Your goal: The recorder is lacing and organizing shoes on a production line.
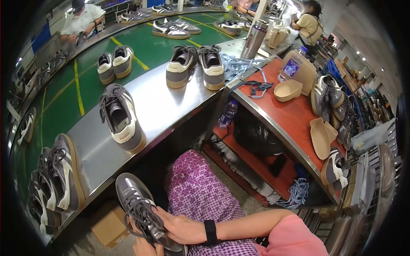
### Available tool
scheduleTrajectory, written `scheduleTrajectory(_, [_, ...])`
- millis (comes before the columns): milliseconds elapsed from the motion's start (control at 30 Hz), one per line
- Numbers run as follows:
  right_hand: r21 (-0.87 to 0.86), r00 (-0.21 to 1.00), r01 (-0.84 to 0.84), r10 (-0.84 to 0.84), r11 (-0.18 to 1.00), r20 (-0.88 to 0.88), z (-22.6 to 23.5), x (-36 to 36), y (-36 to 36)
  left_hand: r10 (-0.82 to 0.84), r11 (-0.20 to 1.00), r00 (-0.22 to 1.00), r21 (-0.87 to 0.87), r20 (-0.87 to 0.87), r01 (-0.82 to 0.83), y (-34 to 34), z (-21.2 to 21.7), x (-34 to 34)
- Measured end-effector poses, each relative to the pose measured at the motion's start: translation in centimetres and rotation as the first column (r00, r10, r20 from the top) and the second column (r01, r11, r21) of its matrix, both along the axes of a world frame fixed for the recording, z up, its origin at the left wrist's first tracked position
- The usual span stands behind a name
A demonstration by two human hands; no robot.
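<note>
Using the steel surface as the landmark here. Off its left end there's a bunch of finished sneakers tipped on their sides, and one upright sneaker sits on it, just past the near edge.

Below that edge, down in the person's lap, is the grey sneaker, sole down, toe pointing back up toward the surface. Looks like the lacing step to me: dark laces are threaded across the eyelets with a loose loop hanging off the left side.

The left hand is mostly cut off at the bottom. It seems to cup the shoe from underneath, but I honestly can't tell how tight the grip is. The right hand, with a black wristband, lies over the heel end, fingers curled onto the shoe near the laces.

Next bit probably needs the slack loop pulled through evenly without twisting the tongue.

Further right, the red side surface butts against the steel one and carries a lace bundle, tan insoles and more sneakers.
</note>
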State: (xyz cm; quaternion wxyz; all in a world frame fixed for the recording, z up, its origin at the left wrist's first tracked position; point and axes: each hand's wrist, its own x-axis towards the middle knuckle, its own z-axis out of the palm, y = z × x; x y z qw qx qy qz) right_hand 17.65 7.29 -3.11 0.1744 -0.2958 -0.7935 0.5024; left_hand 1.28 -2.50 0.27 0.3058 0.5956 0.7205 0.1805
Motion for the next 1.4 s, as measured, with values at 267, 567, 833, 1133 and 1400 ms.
scheduleTrajectory(267, [-0.106, 0.977, -0.208, 0.203, 0.972, -0.058, 2.2, 2.0, 3.7, 0.063, 0.967, 0.976, 0.231, 0.21, -0.112, 0.6, -0.9, -3.7])
scheduleTrajectory(567, [-0.137, 0.996, 0.036, -0.047, 0.99, -0.08, 3.9, -0.6, 9.2, -0.006, 0.929, 0.969, 0.36, 0.245, -0.085, 7.0, 0.2, -4.9])
scheduleTrajectory(833, [0.189, 0.936, -0.335, 0.349, 0.923, -0.046, 8.1, 1.6, 5.6, -0.29, 0.877, 0.932, 0.45, 0.217, 0.168, 2.8, 3.7, -4.2])
scheduleTrajectory(1133, [-0.007, 0.991, 0.028, -0.027, 1.0, 0.134, 6.7, -0.2, 6.9, 0.093, 0.913, 0.97, 0.37, 0.224, -0.172, 5.8, 2.4, -3.2])
scheduleTrajectory(1400, [0.276, 0.993, 0.021, -0.051, 0.961, 0.102, 6.0, -2.0, 6.7, -0.056, 0.907, 0.997, 0.42, 0.051, 0.029, 7.2, 2.0, -4.0])
